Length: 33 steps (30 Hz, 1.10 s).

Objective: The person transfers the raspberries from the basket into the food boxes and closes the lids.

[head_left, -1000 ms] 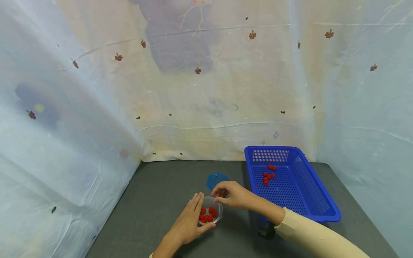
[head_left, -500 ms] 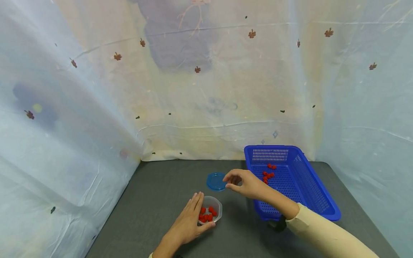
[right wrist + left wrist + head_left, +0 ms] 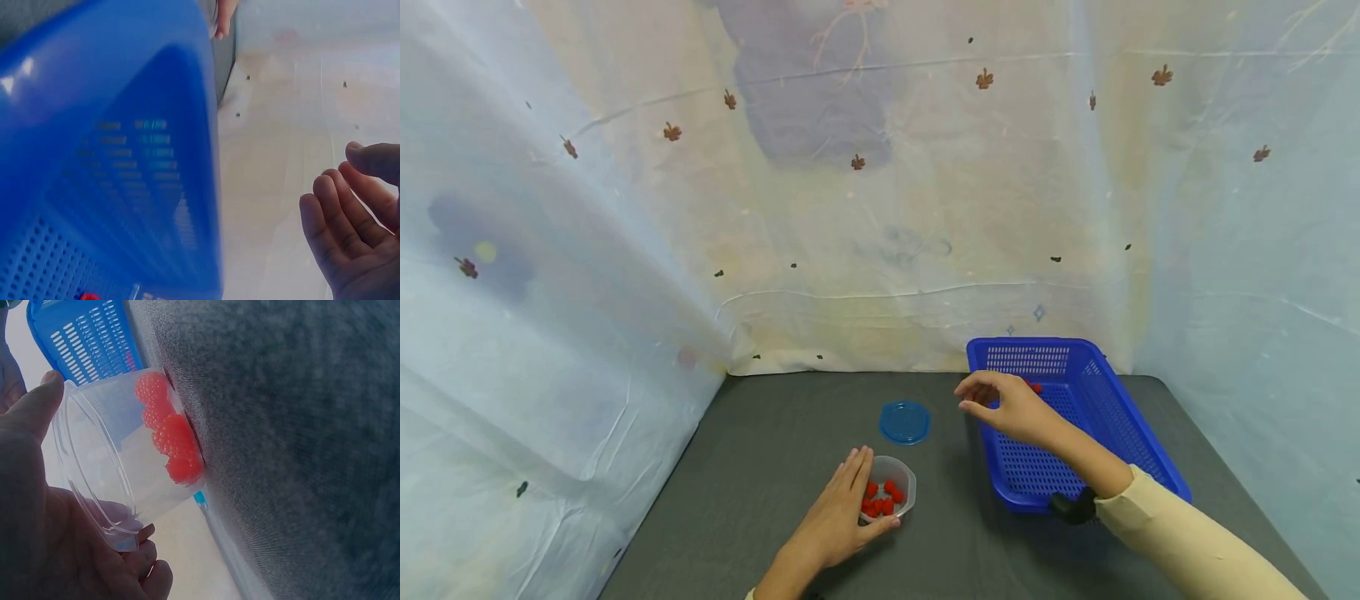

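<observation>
My left hand (image 3: 833, 518) holds a clear plastic container (image 3: 134, 506) by its rim, thumb on one side and fingers on the other. The container stands upright on the table, and several red raspberries (image 3: 169, 434) lie at its bottom. My right hand (image 3: 1006, 406) is in the air over the left edge of a blue plastic basket (image 3: 1138, 425). Its fingers are loosely bent, and nothing shows between them in the right wrist view. More raspberries (image 3: 1037, 388) lie in the basket, partly hidden behind this hand in the head view.
A round blue lid (image 3: 905, 422) lies on the dark grey table (image 3: 760, 467) behind the container, left of the basket. Patterned plastic sheeting (image 3: 880, 217) hangs around the table at the back and sides.
My right hand has moved away from the container, right and back past the lid to the basket's left edge. The left hand and the container have stayed in place.
</observation>
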Available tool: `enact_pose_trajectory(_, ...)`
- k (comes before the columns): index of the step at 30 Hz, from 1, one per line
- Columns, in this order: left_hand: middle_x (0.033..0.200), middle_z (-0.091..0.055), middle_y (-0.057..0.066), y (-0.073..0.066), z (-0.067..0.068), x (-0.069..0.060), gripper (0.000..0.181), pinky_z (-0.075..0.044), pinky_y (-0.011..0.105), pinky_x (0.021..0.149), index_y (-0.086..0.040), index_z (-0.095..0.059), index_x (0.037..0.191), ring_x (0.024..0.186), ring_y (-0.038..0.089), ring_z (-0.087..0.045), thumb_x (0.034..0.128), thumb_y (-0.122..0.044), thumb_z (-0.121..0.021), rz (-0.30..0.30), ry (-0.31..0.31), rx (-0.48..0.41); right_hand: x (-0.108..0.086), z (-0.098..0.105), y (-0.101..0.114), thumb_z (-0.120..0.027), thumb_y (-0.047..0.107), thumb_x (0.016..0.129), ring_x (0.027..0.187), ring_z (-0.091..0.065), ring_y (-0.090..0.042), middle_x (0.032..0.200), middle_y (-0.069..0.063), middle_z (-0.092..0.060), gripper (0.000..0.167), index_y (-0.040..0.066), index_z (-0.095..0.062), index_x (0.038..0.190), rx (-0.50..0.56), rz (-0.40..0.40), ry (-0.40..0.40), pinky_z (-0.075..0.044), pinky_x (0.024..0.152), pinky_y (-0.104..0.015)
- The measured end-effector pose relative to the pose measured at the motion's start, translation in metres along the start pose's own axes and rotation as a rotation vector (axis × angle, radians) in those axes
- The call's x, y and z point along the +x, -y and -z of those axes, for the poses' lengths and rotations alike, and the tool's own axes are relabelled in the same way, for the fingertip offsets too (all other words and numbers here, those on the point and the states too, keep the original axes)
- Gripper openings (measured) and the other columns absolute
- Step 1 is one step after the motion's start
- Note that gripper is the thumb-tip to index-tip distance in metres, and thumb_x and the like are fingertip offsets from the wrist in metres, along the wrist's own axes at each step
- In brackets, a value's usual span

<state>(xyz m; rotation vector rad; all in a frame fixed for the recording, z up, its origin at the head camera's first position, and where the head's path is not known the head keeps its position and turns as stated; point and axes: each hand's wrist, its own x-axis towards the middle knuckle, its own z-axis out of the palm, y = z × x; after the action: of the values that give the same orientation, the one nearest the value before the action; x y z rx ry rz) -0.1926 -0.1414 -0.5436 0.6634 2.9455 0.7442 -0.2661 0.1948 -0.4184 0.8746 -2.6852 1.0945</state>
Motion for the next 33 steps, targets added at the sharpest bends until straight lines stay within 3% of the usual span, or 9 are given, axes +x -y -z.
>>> enact_pose_trajectory(19, 0.179, -0.02, 0.013, -0.001, 0.002, -0.001, 0.11, -0.02, 0.057, 0.133, -0.006, -0.019, 0.172, 0.166, 0.032, -0.016, 0.0966, -0.07, -0.068, -0.005, 0.012, -0.008, -0.004, 0.032, -0.059, -0.076, 0.012, 0.102, 0.087, -0.07, -0.018, 0.099, -0.005, -0.075, 0.014, 0.008, -0.076, 0.116, -0.043, -0.13, -0.063, -0.06, 0.076, -0.03)
enact_pose_trajectory(33, 0.178, -0.022, 0.015, 0.0, 0.0, -0.002, 0.111, -0.025, 0.062, 0.13, -0.005, -0.02, 0.172, 0.164, 0.037, -0.019, 0.0966, -0.073, -0.065, -0.017, -0.009, 0.001, -0.003, 0.042, -0.097, -0.075, 0.009, 0.101, 0.092, -0.067, -0.022, 0.099, -0.005, -0.072, 0.012, 0.006, -0.076, 0.112, -0.091, -0.163, 0.045, -0.061, 0.082, -0.037)
